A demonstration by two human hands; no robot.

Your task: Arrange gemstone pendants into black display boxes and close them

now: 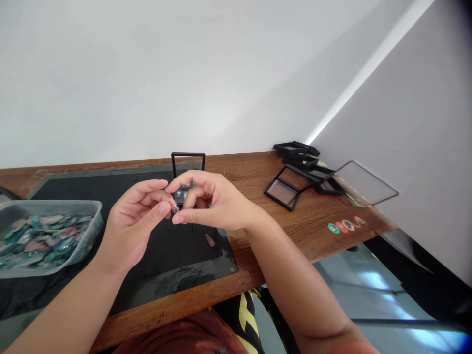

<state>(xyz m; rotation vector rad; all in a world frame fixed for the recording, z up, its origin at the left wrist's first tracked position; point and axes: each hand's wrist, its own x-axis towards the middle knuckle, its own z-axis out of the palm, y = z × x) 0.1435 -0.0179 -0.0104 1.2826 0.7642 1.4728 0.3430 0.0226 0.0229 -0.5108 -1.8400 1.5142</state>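
A small red-and-clear piece, tapered like a press-on nail [174, 205], is pinched between the thumb and fingers of my left hand [134, 221]. My right hand [212, 201] curves in from the other side, its thumb tip close to the piece's lower end and its index fingertip near my left index finger. Whether the right thumb touches the piece, I cannot tell. Behind my hands a black display frame [188, 155] stands upright, with small pale and green bits low in it, partly hidden. Another tapered pinkish nail-shaped piece [210, 240] lies on the black mat [162, 268].
On the left stands a clear plastic tub [96, 216] full of green, blue and pink pieces. Several black frames [295, 157] are piled at the back right, one open frame [282, 189] before them. Round coloured discs [342, 226] lie near the wooden table's [250, 177] right edge.
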